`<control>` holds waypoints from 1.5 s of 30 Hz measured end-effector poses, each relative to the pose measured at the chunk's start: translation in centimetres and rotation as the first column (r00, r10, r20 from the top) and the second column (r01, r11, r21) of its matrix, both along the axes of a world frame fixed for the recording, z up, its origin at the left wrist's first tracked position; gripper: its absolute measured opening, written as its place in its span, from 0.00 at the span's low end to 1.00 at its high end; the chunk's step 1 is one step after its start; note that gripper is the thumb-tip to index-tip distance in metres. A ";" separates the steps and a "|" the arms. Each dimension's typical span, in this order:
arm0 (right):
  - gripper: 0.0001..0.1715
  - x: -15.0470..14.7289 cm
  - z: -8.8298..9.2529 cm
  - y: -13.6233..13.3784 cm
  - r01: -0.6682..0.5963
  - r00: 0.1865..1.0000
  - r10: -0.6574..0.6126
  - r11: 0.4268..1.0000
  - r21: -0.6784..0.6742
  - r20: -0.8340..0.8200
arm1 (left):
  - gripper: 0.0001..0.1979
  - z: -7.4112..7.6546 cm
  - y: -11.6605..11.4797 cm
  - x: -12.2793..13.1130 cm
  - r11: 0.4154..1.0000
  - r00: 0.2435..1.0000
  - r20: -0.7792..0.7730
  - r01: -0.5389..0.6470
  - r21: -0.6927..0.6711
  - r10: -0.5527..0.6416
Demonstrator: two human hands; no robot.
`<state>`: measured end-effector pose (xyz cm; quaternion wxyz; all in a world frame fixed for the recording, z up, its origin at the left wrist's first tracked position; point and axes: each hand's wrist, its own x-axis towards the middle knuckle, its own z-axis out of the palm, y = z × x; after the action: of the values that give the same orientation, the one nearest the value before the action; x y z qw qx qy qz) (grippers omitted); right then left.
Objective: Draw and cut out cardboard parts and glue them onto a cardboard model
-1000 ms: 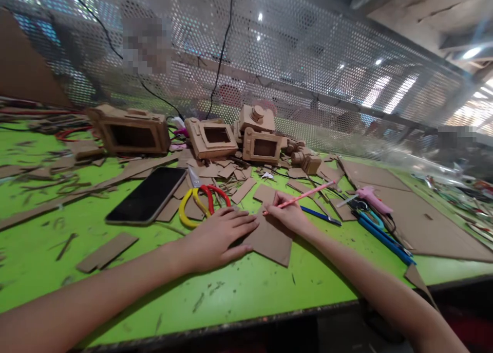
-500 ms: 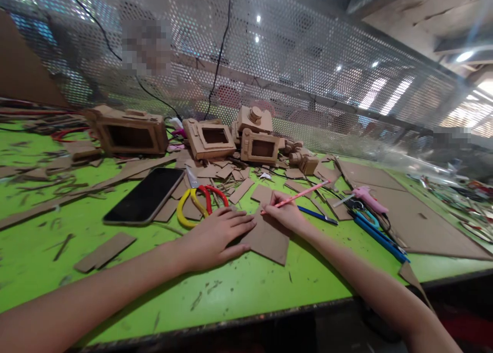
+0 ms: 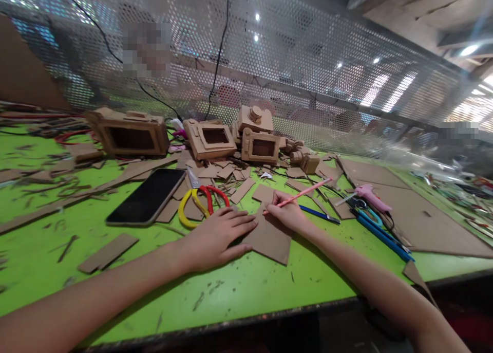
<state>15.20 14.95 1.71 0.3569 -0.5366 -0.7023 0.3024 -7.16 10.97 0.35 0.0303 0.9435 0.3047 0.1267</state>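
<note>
A flat piece of cardboard (image 3: 272,242) lies on the green table in front of me. My left hand (image 3: 219,237) rests flat, fingers stretched, with its fingertips at the cardboard's left edge. In my right hand (image 3: 288,211) is a pink pencil (image 3: 310,192), held in a writing grip with its tip down at the cardboard. Just beyond my left hand lie scissors (image 3: 192,201) with yellow and red handles. A blue pen-like tool (image 3: 319,214) is on the table right of my right hand.
Several cardboard camera models (image 3: 260,147) stand at the back among scraps. A phone (image 3: 146,196) lies left. To the right are a pink glue gun (image 3: 372,198), a blue cutter (image 3: 385,235) and a large cardboard sheet (image 3: 442,224). A perforated metal screen (image 3: 292,70) rises behind the table.
Both hands, the pencil and the cardboard keep nearly the same places. The whole view has shifted very slightly.
</note>
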 end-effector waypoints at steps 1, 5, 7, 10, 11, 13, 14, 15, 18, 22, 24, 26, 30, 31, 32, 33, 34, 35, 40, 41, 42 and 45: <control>0.13 0.0 -0.1 0.0 0.003 1.000 -0.003 1.000 0.007 0.005 | 0.29 0.0 0.0 0.0 1.000 1.000 0.000 -0.004 -0.002 0.004; 0.13 0.0 -0.3 0.1 -0.033 0.999 0.033 0.999 -0.025 -0.026 | 0.29 0.1 0.0 -0.1 1.000 1.000 0.003 -0.008 -0.011 0.008; 0.13 0.0 -0.3 0.0 -0.012 1.000 0.011 1.000 -0.006 -0.025 | 0.29 0.1 0.0 -0.1 1.000 1.000 0.007 -0.006 -0.014 0.006; 0.14 0.0 -0.2 0.0 -0.032 0.999 0.031 0.999 -0.011 -0.024 | 0.29 0.1 -0.1 -0.1 1.000 1.000 0.014 -0.005 -0.018 0.005; 0.14 0.0 -0.2 -0.1 -0.047 0.998 0.046 0.999 -0.027 -0.038 | 0.29 0.1 -0.1 -0.1 1.000 1.000 0.018 -0.003 -0.018 0.004; 0.13 0.0 -0.1 0.0 -0.072 0.995 0.067 0.995 -0.063 -0.077 | 0.29 0.2 -0.1 -0.1 1.000 1.000 0.017 -0.005 -0.018 0.005; 0.13 0.0 -0.1 0.0 -0.075 0.993 0.069 0.995 -0.070 -0.091 | 0.29 0.2 -0.1 -0.1 1.000 1.000 0.011 -0.007 -0.020 0.007; 0.13 0.0 -0.1 0.0 -0.076 0.993 0.069 0.995 -0.071 -0.097 | 0.29 0.3 -0.1 -0.1 1.000 1.000 0.000 -0.010 -0.023 0.010; 0.13 0.0 0.0 0.0 -0.056 0.996 0.051 0.997 -0.055 -0.075 | 0.29 0.4 -0.2 -0.1 0.999 1.000 -0.026 -0.016 -0.030 0.015; 0.12 0.1 0.0 0.0 -0.066 0.996 0.062 0.996 -0.054 -0.064 | 0.29 0.3 -0.1 -0.1 1.000 1.000 -0.023 -0.011 -0.028 0.010; 0.12 0.1 -0.1 0.0 -0.062 0.996 0.059 0.997 -0.049 -0.074 | 0.29 0.3 -0.1 -0.1 1.000 1.000 -0.028 -0.012 -0.027 0.011; 0.12 0.2 -0.2 0.1 0.000 0.989 -0.005 1.000 -0.031 -0.146 | 0.29 0.3 -0.1 -0.1 1.000 0.999 -0.031 -0.011 -0.026 0.010; 0.11 0.3 -0.4 0.3 0.077 0.979 -0.079 0.997 -0.019 -0.187 | 0.29 0.4 -0.1 0.0 1.000 1.000 -0.019 -0.006 -0.030 0.006; 0.12 0.4 -0.4 0.3 0.062 0.988 -0.064 0.998 -0.021 -0.137 | 0.29 0.4 -0.1 0.0 0.999 1.000 -0.018 -0.007 -0.032 0.007; 0.12 0.4 -0.4 0.4 0.047 0.995 -0.048 0.999 -0.019 -0.084 | 0.29 0.4 -0.1 0.0 0.999 1.000 -0.017 -0.008 -0.034 0.008; 0.13 0.4 -0.3 0.4 0.037 0.998 -0.038 0.999 -0.015 -0.043 | 0.29 0.4 -0.1 0.0 0.999 1.000 -0.016 -0.010 -0.034 0.009; 0.13 0.4 -0.3 0.4 0.035 0.999 -0.036 0.999 -0.011 -0.019 | 0.29 0.3 -0.1 0.0 0.999 1.000 -0.014 -0.010 -0.032 0.010; 0.14 0.3 -0.2 0.4 0.036 0.999 -0.036 0.999 -0.009 -0.006 | 0.29 0.3 -0.1 0.0 1.000 1.000 -0.011 -0.011 -0.027 0.010; 0.14 0.2 0.0 0.3 0.023 1.000 -0.023 0.999 -0.046 -0.005 | 0.28 0.0 0.0 -0.1 1.000 1.000 0.007 -0.004 0.008 0.003; 0.14 0.2 0.1 0.3 0.026 1.000 -0.026 0.999 -0.045 -0.004 | 0.28 0.0 0.0 -0.1 1.000 1.000 0.011 -0.002 0.008 0.002; 0.14 0.2 0.1 0.3 0.032 0.999 -0.032 0.999 -0.041 -0.003 | 0.28 0.1 0.0 -0.1 1.000 1.000 0.014 0.000 0.006 0.000; 0.13 0.1 0.2 0.2 0.034 0.999 -0.034 0.998 -0.046 -0.003 | 0.29 0.1 0.0 -0.1 1.000 1.000 0.008 0.001 -0.004 -0.001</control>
<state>15.33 15.18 1.89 0.3510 -0.5559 -0.6853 0.3133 -7.26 10.93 0.50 0.0333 0.9431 0.3042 0.1300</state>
